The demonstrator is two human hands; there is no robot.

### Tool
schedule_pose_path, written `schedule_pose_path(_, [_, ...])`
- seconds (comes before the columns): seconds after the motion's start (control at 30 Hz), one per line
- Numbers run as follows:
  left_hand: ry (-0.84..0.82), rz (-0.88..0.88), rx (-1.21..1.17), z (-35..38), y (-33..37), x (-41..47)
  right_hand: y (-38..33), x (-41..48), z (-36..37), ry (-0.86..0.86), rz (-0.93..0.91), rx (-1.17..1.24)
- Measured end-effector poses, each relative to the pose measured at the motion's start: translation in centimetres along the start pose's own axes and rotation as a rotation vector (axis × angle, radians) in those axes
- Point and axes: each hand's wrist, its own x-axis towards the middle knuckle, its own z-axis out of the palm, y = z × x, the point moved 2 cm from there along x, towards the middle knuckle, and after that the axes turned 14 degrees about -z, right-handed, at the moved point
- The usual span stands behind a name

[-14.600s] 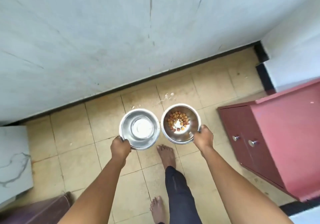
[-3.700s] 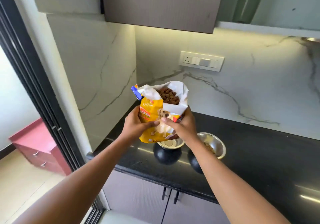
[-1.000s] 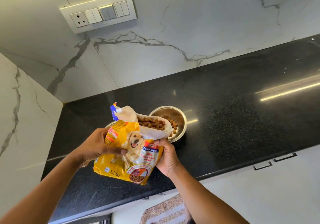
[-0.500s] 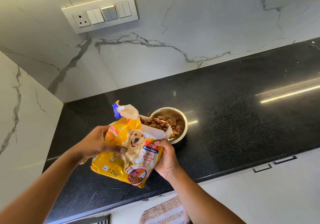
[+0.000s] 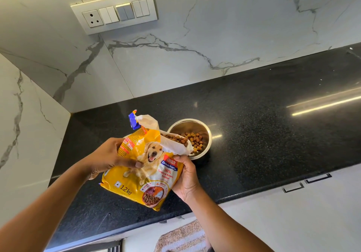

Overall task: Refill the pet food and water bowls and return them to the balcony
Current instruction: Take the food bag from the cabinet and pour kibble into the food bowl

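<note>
Left hand (image 5: 109,158): fingers wrapped over the upper left of the yellow plastic dog-food bag (image 5: 143,170), thumb pressed on its printed front
Bag: tilted right above the black speckled stone counter (image 5: 263,127), white-lined open mouth resting over the bowl's rim
Right hand (image 5: 186,177): fingers curled under the bag's right side
Round steel food bowl (image 5: 205,133): on the counter just right of the bag, brown kibble (image 5: 195,140) inside

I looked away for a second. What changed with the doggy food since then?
The yellow food bag tipped further toward the steel bowl, and more kibble now lies in it. Both hands, left and right, still grip the bag; the bowl has not moved on the black counter.
</note>
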Motion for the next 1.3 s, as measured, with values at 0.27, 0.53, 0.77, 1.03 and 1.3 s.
schedule_pose_path(0.27, [-0.001,0.003,0.024,0.0,0.2,0.1,0.4,0.3,-0.3,-0.003,-0.004,0.025])
schedule_pose_path(0.53, [-0.02,0.001,0.034,0.0,0.4,0.2,0.1,0.1,-0.6,0.011,-0.001,0.023])
schedule_pose_path(0.77, [-0.028,0.005,0.029,-0.2,1.0,0.4,0.0,0.3,-0.7,0.071,0.027,0.03])
schedule_pose_path(1.03, [-0.027,0.001,0.039,-0.1,1.4,0.6,0.3,0.7,-1.2,0.102,0.042,0.032])
schedule_pose_path(1.3, [-0.022,-0.006,0.052,-0.2,1.4,0.9,0.2,0.7,-0.8,0.046,0.003,0.028])
